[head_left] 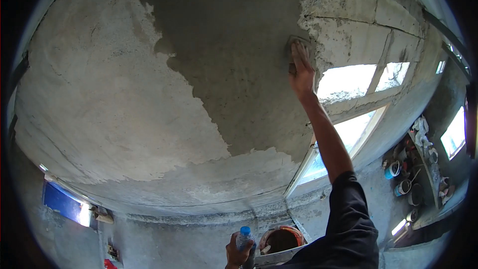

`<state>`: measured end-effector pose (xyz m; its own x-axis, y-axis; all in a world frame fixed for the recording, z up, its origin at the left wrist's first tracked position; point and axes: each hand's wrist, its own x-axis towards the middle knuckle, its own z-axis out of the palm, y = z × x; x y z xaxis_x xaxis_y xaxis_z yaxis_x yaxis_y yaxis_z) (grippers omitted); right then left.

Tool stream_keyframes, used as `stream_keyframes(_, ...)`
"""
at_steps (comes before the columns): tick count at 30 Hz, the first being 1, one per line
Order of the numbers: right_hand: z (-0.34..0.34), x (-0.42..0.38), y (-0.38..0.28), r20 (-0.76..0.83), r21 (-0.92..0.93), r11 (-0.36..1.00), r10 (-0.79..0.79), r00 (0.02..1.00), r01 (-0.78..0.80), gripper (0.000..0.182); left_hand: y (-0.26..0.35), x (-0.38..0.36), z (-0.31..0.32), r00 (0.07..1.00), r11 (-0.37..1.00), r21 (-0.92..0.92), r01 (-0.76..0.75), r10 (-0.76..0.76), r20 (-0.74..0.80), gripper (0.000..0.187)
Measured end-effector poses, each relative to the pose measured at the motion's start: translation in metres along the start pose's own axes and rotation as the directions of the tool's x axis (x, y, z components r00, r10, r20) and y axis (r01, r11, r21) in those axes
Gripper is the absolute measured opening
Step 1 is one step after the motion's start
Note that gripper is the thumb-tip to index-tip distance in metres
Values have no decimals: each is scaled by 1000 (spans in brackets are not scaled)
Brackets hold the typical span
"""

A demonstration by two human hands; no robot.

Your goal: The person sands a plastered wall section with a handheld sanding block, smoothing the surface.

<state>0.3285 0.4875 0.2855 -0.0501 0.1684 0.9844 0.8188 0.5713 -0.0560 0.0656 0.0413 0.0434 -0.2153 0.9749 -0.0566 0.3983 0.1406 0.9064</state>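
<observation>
My right hand (301, 69) is raised against the wall, its fingers pressed on a flat tool (298, 43) that lies on the dark, damp plaster (234, 60) near its right edge. Low in the view, my left hand (238, 253) is wrapped round a clear plastic bottle (244, 239) with a blue cap. The bottle is upright. Just right of it stands an orange-rimmed bucket (298, 235) with dark contents.
Paler, dry plaster (109, 89) spreads to the left. Openings (347, 82) and a framed window (351, 132) lie right of the damp patch. Several buckets (393, 170) and a cluttered shelf (427, 167) are at the far right. A blue panel (62, 201) is at lower left.
</observation>
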Motion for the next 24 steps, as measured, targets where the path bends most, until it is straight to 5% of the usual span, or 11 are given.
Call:
stream_keyframes(1,0,-1,2,-96,-19,995,100,990,-102,69,-2,-3,3,1000,995,-101,23,-22,13,54)
stream_keyframes(2,-1,5,-2,-95,-25,994,100,990,-103,69,-8,-3,1,1000,1000,17,-12,12,3,56)
stream_keyframes(4,6,27,-23,-159,-5,1000,-13,987,13,70,-15,4,3,1000,998,-59,-26,27,14,56)
stream_keyframes(7,24,38,-53,20,126,991,43,999,-46,66,-4,5,-3,1000,998,-55,29,-28,10,54)
stream_keyframes(11,25,27,-36,21,63,998,-30,999,29,67,12,6,-9,997,997,4,77,-77,-18,51)
stream_keyframes(13,16,20,-29,-28,-51,980,192,981,-194,69,-27,-4,-4,998,996,-59,64,-65,-11,53)
stream_keyframes(17,7,31,-34,-134,-1,981,191,972,-193,67,-34,-9,-1,997,986,-164,19,-31,-71,60)
stream_keyframes(20,13,39,-48,-2,45,997,56,998,-56,61,-37,-6,-2,997,978,-199,69,-75,-21,62)
stream_keyframes(22,24,46,-37,15,-123,970,-209,978,209,60,-43,-4,-1,998,976,-208,63,-65,-4,61)
stream_keyframes(24,21,42,-34,34,-139,979,-147,989,150,60,-47,-4,-5,998,976,-211,59,-60,5,61)
